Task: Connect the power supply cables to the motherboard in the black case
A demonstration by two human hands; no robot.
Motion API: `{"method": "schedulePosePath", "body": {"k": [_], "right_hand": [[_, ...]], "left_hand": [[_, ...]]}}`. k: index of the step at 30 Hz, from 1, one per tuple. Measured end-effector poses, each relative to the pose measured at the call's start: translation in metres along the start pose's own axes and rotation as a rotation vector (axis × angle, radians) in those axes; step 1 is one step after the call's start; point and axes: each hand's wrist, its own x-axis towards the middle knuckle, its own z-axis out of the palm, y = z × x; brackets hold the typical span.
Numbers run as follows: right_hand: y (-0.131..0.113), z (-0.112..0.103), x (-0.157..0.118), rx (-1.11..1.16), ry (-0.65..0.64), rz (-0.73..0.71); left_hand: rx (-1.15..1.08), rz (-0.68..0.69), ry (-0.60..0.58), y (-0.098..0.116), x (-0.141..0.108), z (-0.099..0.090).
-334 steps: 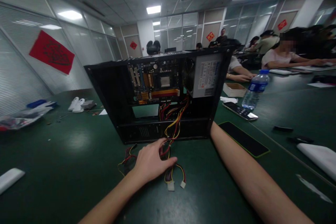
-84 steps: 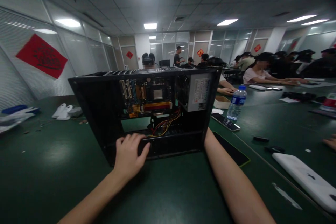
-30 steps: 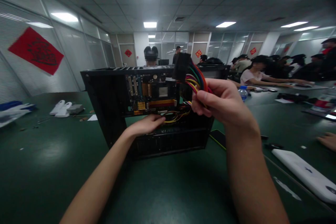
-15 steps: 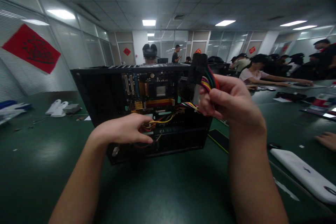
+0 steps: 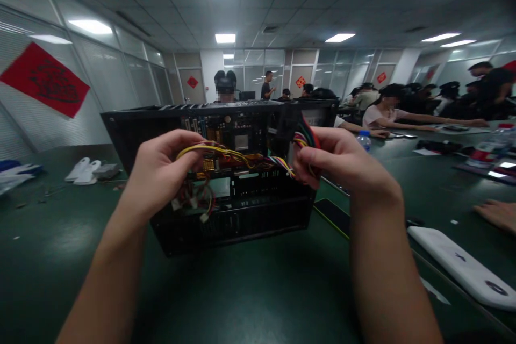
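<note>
An open black computer case (image 5: 258, 217) stands on the green table, its circuit board (image 5: 242, 141) showing inside. My left hand (image 5: 165, 164), at the case's left part, is closed on yellow and red cables (image 5: 217, 149). White plugs (image 5: 204, 217) dangle below it on thin wires. At the upper right of the case, my right hand (image 5: 328, 158) grips a thick bundle of coloured cables (image 5: 303, 138). A dark part above the fingers is blurred. The coloured cables run between both hands across the case's open side.
Right of the case lie a black pad with a green edge (image 5: 332, 216) and a white device (image 5: 455, 264). White objects (image 5: 84, 171) rest on the left of the table (image 5: 68, 231). A person's hand (image 5: 496, 214) is at the far right.
My left hand has risen and moved left, lifting the cables out in front of the case. My right hand has shifted slightly left and down with its bundle.
</note>
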Motion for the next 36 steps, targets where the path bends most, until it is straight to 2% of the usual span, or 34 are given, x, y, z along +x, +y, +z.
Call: {"method": "schedulePosePath", "body": {"k": [4,6,9,15,19,23,26,30,33,36], "right_hand": [[0.008,0.021,0.016,0.026,0.072,-0.026],[0.010,0.030,0.022,0.027,0.070,-0.050],[0.011,0.035,0.026,0.000,0.000,-0.093],[0.016,0.029,0.020,0.045,-0.039,-0.076],[0.011,0.026,0.014,0.181,-0.006,-0.103],[0.007,0.023,0.009,0.182,0.038,-0.112],[0.006,0.023,0.009,0.077,0.066,-0.073],[0.001,0.030,0.011,-0.072,0.054,-0.066],[-0.003,0.039,0.014,-0.125,0.057,-0.031],[-0.003,0.047,0.018,-0.097,0.130,0.025]], "left_hand": [[-0.694,-0.305,-0.124,0.010,-0.003,0.030],[-0.861,-0.400,-0.202,0.013,-0.004,0.036],[-0.866,-0.405,-0.301,0.014,-0.005,0.032],[-0.594,-0.301,-0.420,0.019,-0.018,0.020],[-0.689,-0.332,-0.623,0.031,-0.033,0.027],[-0.770,-0.336,-0.721,0.035,-0.043,0.035],[-0.740,-0.285,-0.693,0.035,-0.046,0.038],[-0.557,-0.171,-0.523,0.036,-0.044,0.043],[-0.336,-0.122,-0.471,0.034,-0.039,0.044],[-0.023,0.036,-0.337,0.030,-0.034,0.042]]}}
